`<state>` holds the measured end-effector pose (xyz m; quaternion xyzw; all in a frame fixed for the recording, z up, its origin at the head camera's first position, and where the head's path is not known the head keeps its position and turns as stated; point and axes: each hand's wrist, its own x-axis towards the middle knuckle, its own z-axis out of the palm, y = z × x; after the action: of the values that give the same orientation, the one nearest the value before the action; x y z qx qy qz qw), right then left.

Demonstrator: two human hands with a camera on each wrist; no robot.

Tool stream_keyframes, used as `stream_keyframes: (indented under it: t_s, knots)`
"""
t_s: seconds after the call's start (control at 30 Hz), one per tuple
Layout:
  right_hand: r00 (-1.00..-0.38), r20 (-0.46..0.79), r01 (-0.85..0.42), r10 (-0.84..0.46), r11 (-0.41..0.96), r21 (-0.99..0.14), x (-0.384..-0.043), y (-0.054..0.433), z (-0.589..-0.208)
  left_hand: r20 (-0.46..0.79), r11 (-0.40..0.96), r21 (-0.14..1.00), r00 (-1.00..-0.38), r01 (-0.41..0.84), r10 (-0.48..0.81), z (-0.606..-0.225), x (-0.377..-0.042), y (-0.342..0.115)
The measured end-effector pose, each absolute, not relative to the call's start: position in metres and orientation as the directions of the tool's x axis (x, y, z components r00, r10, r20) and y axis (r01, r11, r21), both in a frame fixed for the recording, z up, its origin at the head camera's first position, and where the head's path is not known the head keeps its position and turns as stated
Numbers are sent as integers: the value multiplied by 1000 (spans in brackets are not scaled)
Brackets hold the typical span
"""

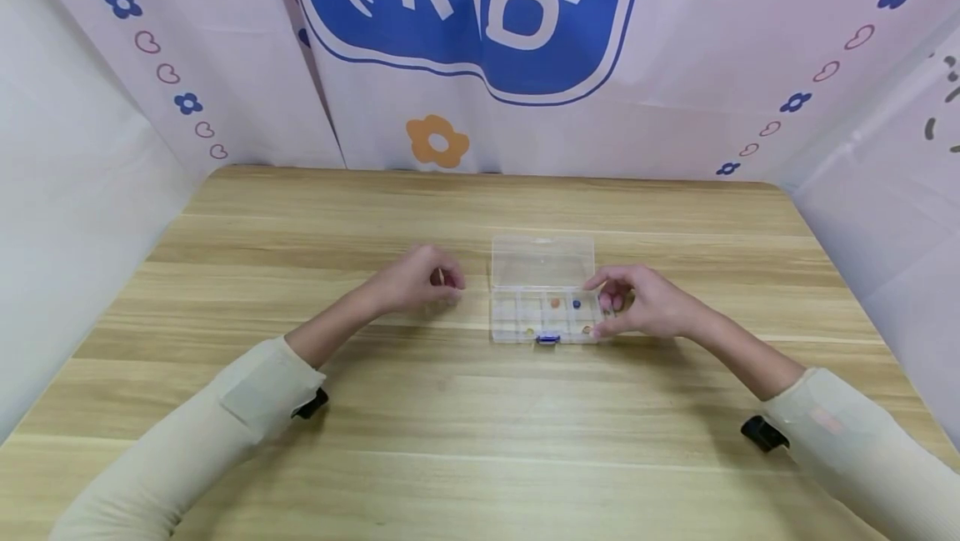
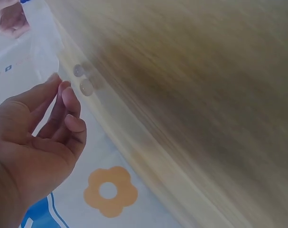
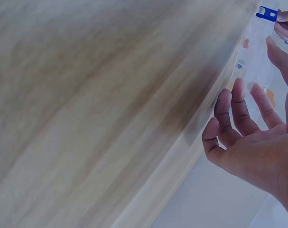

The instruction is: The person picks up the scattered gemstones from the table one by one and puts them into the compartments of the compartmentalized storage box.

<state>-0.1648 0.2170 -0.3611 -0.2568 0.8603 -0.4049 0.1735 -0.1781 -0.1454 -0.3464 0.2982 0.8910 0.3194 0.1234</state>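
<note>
A clear plastic compartment box point(image 1: 504, 328) lies on the wooden table with its lid point(image 1: 543, 264) folded back. Several small coloured pieces sit in its compartments, among them an orange piece point(image 1: 555, 303) and a dark blue piece point(image 1: 576, 304). My right hand point(image 1: 656, 305) grips the box's right end, thumb at the front corner and a finger at the back. To the left of the box, my left hand point(image 1: 416, 281) has curled fingers, thumb and index tips together; nothing shows between them. Two small clear round pieces point(image 2: 86, 87) appear just beyond those fingertips in the left wrist view.
A blue latch point(image 1: 548, 339) marks the box's front edge. The wooden table point(image 1: 450, 458) reaches back to a printed cloth point(image 1: 645, 141), with white cloth walls at both sides. Dark wrist devices point(image 1: 765, 434) hang by both sleeves.
</note>
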Motion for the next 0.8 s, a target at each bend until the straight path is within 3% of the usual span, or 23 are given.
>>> stream_keyframes:
  t_s: [0.8]
  knots:
    - [-808,-88,-304,-583,539,-785,-165,217,-362,-85,683,544,-778,487,623,-352,-178,-142]
